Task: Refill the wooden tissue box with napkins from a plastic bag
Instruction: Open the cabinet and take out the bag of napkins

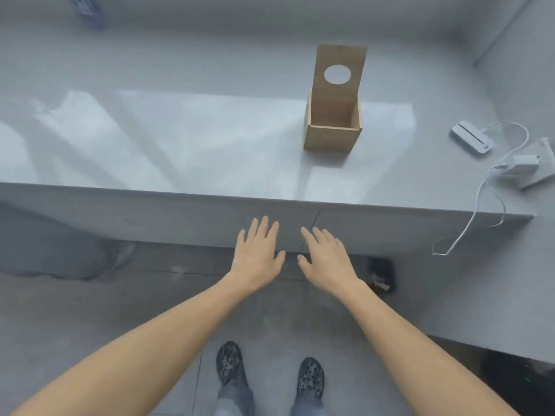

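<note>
The wooden tissue box (332,136) stands on the grey counter (180,151), right of centre. Its lid (338,73), which has a round hole, is swung up and stands upright behind the opening. The inside of the box looks empty. My left hand (257,250) and my right hand (326,256) hover side by side below the counter's front edge, palms down, fingers spread, holding nothing. Both are well short of the box. No plastic bag or napkins are in sight.
At the counter's right end lie a white flat device (472,136), a white adapter (521,166) and a white cable (477,211) that hangs over the edge. A blue object (88,10) sits at the far back left. My two shoes stand on the grey floor below.
</note>
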